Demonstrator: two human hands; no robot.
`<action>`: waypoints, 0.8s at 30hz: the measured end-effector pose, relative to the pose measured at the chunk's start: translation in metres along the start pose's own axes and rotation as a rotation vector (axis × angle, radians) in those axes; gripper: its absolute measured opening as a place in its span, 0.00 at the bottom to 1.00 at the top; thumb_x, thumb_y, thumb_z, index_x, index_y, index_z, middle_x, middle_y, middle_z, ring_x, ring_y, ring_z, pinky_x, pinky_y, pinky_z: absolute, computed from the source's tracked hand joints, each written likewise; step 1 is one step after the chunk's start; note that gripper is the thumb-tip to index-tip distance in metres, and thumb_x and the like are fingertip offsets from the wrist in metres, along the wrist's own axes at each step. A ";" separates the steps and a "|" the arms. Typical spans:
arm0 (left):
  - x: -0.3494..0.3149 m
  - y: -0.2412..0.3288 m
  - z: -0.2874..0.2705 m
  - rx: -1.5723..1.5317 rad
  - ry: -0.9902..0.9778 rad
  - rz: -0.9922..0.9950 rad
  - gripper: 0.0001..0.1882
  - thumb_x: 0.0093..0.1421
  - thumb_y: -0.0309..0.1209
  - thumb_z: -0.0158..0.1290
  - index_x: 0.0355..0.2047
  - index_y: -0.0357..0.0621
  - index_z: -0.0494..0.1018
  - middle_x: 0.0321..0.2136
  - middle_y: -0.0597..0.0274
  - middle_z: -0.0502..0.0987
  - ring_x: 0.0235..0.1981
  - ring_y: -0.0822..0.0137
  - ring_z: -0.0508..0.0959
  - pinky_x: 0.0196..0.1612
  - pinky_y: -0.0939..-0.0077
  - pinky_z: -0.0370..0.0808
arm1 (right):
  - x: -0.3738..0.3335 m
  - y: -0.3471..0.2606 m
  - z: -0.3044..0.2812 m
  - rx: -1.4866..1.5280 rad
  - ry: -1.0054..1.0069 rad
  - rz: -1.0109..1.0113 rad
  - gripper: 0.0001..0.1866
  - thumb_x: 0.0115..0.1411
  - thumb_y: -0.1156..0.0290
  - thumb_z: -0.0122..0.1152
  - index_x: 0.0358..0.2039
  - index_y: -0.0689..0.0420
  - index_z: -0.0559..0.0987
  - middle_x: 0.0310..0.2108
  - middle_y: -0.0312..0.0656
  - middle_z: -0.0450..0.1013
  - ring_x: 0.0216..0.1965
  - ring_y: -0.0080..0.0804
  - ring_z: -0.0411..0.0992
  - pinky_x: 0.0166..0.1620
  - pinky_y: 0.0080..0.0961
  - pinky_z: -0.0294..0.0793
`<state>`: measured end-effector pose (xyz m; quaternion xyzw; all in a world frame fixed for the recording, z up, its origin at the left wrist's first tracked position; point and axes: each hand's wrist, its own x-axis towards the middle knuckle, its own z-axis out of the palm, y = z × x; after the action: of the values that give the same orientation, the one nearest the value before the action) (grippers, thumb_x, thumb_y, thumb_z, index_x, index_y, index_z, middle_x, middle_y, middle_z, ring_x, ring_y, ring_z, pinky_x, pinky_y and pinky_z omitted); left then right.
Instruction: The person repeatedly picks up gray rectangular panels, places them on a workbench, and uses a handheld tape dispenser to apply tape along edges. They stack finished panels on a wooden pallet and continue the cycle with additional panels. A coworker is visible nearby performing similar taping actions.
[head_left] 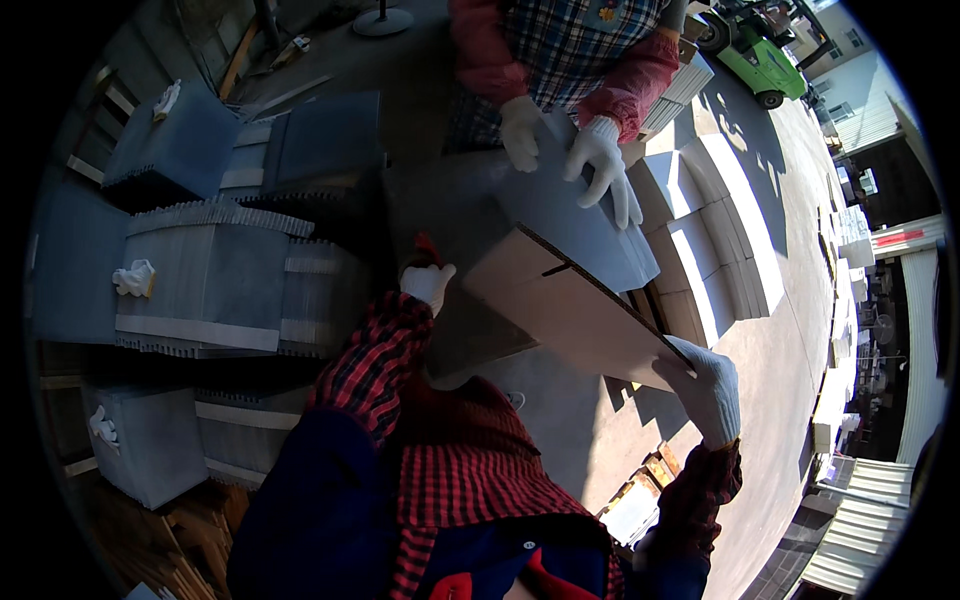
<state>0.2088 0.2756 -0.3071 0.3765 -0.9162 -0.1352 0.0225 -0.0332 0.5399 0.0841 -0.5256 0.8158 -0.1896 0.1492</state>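
Note:
In a white knitted glove, my right hand (705, 390) grips the near right corner of a pale flat board (580, 310). The board is tilted, with a dark thin edge and a short dark slot near its far end. My left hand (428, 287), also gloved, is closed at the left of the board, apart from it. A small red thing (427, 247) sticks out above its fingers; its kind is unclear. Facing me, a co-worker lays two white-gloved hands (600, 170) on a grey flat panel (590, 225), just beyond my board.
Stacks of grey panels (205, 275) fill the left side, with crumpled white gloves (134, 278) on top. Pale stacked boards (715, 230) stand at the right of the co-worker. A green forklift (760, 60) is parked far right. Wood pieces (190, 535) lie lower left.

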 end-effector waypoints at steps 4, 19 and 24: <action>0.015 -0.013 -0.020 -0.002 -0.093 0.049 0.23 0.62 0.29 0.46 0.58 0.58 0.68 0.36 0.53 0.80 0.37 0.52 0.82 0.40 0.53 0.75 | 0.015 -0.026 -0.011 -0.066 -0.123 0.016 0.15 0.58 0.66 0.62 0.45 0.54 0.85 0.26 0.43 0.79 0.23 0.31 0.76 0.30 0.25 0.76; -0.005 0.110 -0.397 -0.361 -0.115 0.618 0.47 0.52 0.61 0.64 0.65 0.47 0.65 0.60 0.50 0.72 0.62 0.50 0.71 0.64 0.57 0.68 | 0.064 -0.002 -0.010 -0.162 -0.266 -0.199 0.13 0.60 0.65 0.67 0.43 0.58 0.87 0.31 0.44 0.83 0.26 0.34 0.81 0.33 0.26 0.81; 0.007 0.128 -0.374 0.063 -0.432 0.379 0.28 0.55 0.43 0.56 0.57 0.51 0.75 0.43 0.47 0.82 0.41 0.47 0.82 0.47 0.59 0.78 | 0.082 -0.007 0.001 -0.246 -0.338 -0.311 0.16 0.63 0.61 0.62 0.46 0.57 0.84 0.33 0.47 0.81 0.31 0.41 0.80 0.37 0.32 0.81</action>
<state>0.1702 0.2717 0.0865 0.1615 -0.9575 -0.1772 -0.1601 -0.0600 0.4620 0.0828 -0.6832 0.7056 -0.0193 0.1873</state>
